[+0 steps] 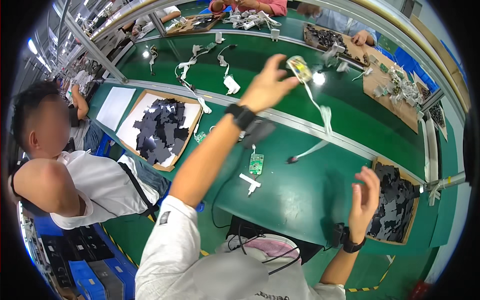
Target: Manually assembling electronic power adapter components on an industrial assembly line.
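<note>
My left hand (269, 86) reaches out over the green conveyor belt, its thumb and fingers apart. Just beyond the fingertips is a circuit board (300, 69) with yellow parts, at a small gap from them; whether it rests on the belt or hangs in the air I cannot tell. From the board a white cable (325, 120) runs back across the metal rail to a dark plug (292, 160) above the bench. At the right, my right hand (364, 200) is raised with fingers stretched, beside a carton of black sheet pieces (395, 200). It holds nothing.
A green circuit board (256, 164) and a white plastic piece (250, 184) lie on my bench. Left stands another carton of black pieces (162, 130), near a seated person (95, 185). Metal rails (300, 125) edge the belt, which carries several cabled adapters (231, 84).
</note>
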Available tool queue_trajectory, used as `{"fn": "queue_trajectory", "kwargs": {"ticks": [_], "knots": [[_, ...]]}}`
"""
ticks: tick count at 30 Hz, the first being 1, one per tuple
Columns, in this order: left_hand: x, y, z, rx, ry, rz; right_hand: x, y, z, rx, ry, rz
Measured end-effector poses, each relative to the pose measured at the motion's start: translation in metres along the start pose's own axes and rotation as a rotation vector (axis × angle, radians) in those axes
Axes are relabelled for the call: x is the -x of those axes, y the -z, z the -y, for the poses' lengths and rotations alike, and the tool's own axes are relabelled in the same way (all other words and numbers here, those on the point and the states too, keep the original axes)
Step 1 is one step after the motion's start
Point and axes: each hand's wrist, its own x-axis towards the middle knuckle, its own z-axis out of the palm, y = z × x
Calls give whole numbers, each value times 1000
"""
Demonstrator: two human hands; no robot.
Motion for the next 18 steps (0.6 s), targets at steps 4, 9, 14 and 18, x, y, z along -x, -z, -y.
{"fn": "queue_trajectory", "kwargs": {"ticks": [4, 9, 14, 18], "knots": [[59, 64, 13, -717, 42, 160, 18, 11, -12, 175, 12, 238], [160, 81, 44, -1127, 40, 252, 16, 0, -11, 203, 27, 414], [174, 65, 22, -954, 43, 218, 5, -27, 5, 211, 169, 516], [159, 69, -5, -673, -17, 122, 4, -40, 13, 189, 202, 611]]}}
